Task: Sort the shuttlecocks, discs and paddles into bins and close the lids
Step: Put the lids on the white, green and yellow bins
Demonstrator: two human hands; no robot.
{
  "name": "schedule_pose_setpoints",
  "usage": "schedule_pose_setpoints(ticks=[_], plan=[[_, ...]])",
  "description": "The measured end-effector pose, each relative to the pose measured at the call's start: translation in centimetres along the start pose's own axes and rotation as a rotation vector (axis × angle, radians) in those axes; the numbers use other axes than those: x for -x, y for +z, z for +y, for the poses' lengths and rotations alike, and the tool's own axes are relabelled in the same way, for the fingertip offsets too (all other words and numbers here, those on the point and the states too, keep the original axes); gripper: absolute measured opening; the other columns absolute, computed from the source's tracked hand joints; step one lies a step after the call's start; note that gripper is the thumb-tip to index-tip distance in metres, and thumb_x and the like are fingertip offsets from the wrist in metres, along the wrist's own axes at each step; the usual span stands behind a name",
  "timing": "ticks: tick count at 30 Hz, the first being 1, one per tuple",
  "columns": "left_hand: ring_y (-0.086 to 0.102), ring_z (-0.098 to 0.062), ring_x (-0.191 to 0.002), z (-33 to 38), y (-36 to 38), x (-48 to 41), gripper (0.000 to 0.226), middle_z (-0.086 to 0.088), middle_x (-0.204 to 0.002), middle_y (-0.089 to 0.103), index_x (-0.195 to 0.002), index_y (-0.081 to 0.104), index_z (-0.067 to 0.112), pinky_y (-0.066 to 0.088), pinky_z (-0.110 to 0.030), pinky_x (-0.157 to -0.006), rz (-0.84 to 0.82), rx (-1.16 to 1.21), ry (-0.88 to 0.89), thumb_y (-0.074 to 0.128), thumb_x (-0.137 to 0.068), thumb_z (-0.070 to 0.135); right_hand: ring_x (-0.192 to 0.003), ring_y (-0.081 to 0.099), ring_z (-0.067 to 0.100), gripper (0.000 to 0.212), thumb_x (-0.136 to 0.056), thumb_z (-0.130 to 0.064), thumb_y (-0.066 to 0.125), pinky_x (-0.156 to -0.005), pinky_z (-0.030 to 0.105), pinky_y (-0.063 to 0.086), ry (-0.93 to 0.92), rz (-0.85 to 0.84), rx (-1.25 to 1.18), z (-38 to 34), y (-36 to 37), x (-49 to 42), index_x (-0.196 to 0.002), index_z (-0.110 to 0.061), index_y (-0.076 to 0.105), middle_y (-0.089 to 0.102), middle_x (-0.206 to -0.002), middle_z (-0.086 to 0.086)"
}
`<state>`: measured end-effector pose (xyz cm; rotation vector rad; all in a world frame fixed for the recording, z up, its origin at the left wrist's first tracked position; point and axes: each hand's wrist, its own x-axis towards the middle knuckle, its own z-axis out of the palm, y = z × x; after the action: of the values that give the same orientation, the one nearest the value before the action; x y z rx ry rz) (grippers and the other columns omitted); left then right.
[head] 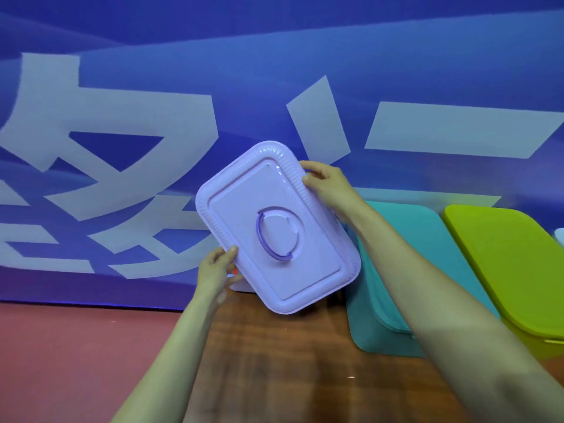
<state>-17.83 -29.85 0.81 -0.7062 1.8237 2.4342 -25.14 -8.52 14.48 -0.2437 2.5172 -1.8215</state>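
Observation:
I hold a lilac rectangular lid (283,239) with a darker purple oval handle, tilted up above the table's far left end. My left hand (218,265) grips its lower left edge and my right hand (326,184) grips its upper right edge. Under the lid a sliver of a pale bin (242,287) shows, with a bit of red inside. To the right stands a teal bin (393,270) with its lid on, and beyond it a lime green bin (512,270), lid on too. No shuttlecocks, discs or paddles are in plain view.
The bins rest on a dark wooden table (274,361) whose left edge drops to a reddish floor (76,346). A blue banner wall (274,71) with large pale characters stands close behind. A pale object (560,242) peeks in at the right edge.

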Motion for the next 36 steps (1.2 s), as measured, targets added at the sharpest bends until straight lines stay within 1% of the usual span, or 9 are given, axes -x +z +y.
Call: schedule_pose_setpoints(ticks=[5,9,13,19,22,25,29,32,36], plan=[[0.064,-0.017,-0.071,-1.1,-0.1,-1.4,0.016,-0.007,-0.09,0.065,-0.1,0.055,0.005,0.056,-0.036,-0.067,0.027,0.045,-0.07,0.063,-0.089,0.013,-0.121,0.047,0.025,0.06,-0.086,-0.033,0.06,-0.097,0.036,0.041,0.163,-0.109,0.438,4.2,0.9,-3.0,-0.139,-0.024,0.034,0.049,-0.134,0.002],[0.063,-0.024,-0.071,-2.2,0.2,-1.7,0.011,-0.008,-0.088,0.064,-0.093,0.051,0.008,0.056,-0.038,-0.062,0.114,0.078,-0.113,0.061,-0.089,0.011,-0.104,0.052,0.022,0.041,-0.088,-0.031,0.058,-0.075,0.029,0.038,0.231,-0.049,0.455,7.6,1.6,-4.1,-0.121,-0.01,0.045,0.053,-0.121,0.005],[0.064,-0.017,-0.064,-3.0,1.5,-1.7,0.025,-0.002,-0.088,0.061,-0.112,0.047,0.006,0.056,-0.038,-0.055,0.118,-0.001,-0.06,0.058,-0.09,0.004,-0.097,0.05,0.021,0.036,-0.092,-0.031,0.052,-0.08,0.031,0.04,0.216,-0.096,0.489,8.7,2.2,-6.0,-0.123,-0.014,0.048,0.056,-0.117,0.005],[0.065,-0.025,-0.076,-4.9,1.5,-1.6,0.032,-0.018,-0.091,0.061,-0.111,0.05,-0.011,0.058,-0.036,-0.057,0.12,-0.035,-0.122,0.063,-0.086,0.004,-0.121,0.046,0.032,0.046,-0.093,-0.036,0.046,-0.094,0.038,0.041,0.181,-0.235,0.63,9.9,3.6,-9.2,-0.138,-0.023,0.04,0.041,-0.136,0.012],[0.064,-0.023,-0.077,-5.0,1.7,-1.8,0.028,-0.014,-0.089,0.058,-0.103,0.05,-0.002,0.054,-0.025,-0.052,0.14,-0.064,-0.138,0.067,-0.084,0.009,-0.116,0.047,0.026,0.048,-0.093,-0.029,0.051,-0.089,0.032,0.039,0.189,-0.234,0.584,10.3,4.0,-10.4,-0.136,-0.011,0.038,0.042,-0.138,0.01],[0.059,-0.023,-0.092,-5.7,2.1,-1.5,0.05,-0.005,-0.094,0.052,-0.116,0.044,-0.003,0.053,-0.031,-0.073,0.217,-0.229,-0.039,0.074,-0.079,0.013,-0.109,0.049,0.025,0.039,-0.093,-0.028,0.053,-0.083,0.031,0.039,0.134,-0.26,0.611,10.7,4.5,-11.1,-0.126,-0.008,0.048,0.052,-0.129,0.009],[0.023,-0.027,-0.129,-6.2,1.6,-1.7,0.116,-0.017,-0.14,0.027,-0.143,0.018,0.0,0.022,-0.038,-0.108,0.415,-0.626,0.137,0.09,-0.056,0.028,-0.12,0.047,0.03,0.043,-0.093,-0.029,0.052,-0.097,0.039,0.039,0.08,-0.281,0.664,11.9,5.3,-11.8,-0.133,-0.015,0.047,0.051,-0.131,0.01],[0.021,-0.027,-0.134,-5.5,0.2,-3.5,0.098,-0.015,-0.144,0.027,-0.138,0.031,0.005,0.02,-0.04,-0.11,0.385,-0.675,0.201,0.085,-0.064,0.037,-0.111,0.051,0.032,0.03,-0.092,-0.028,0.052,-0.092,0.042,0.043,0.071,-0.308,0.743,12.7,5.3,-12.4,-0.119,-0.014,0.056,0.058,-0.118,0.011],[0.049,-0.026,-0.118,-4.5,-1.1,-5.4,0.062,-0.001,-0.123,0.055,-0.124,0.051,0.013,0.04,-0.045,-0.1,0.253,-0.615,0.169,0.07,-0.073,0.041,-0.112,0.052,0.033,0.02,-0.093,-0.025,0.05,-0.087,0.036,0.039,0.113,-0.299,0.79,13.7,6.1,-12.2,-0.107,-0.014,0.059,0.059,-0.112,0.009]])
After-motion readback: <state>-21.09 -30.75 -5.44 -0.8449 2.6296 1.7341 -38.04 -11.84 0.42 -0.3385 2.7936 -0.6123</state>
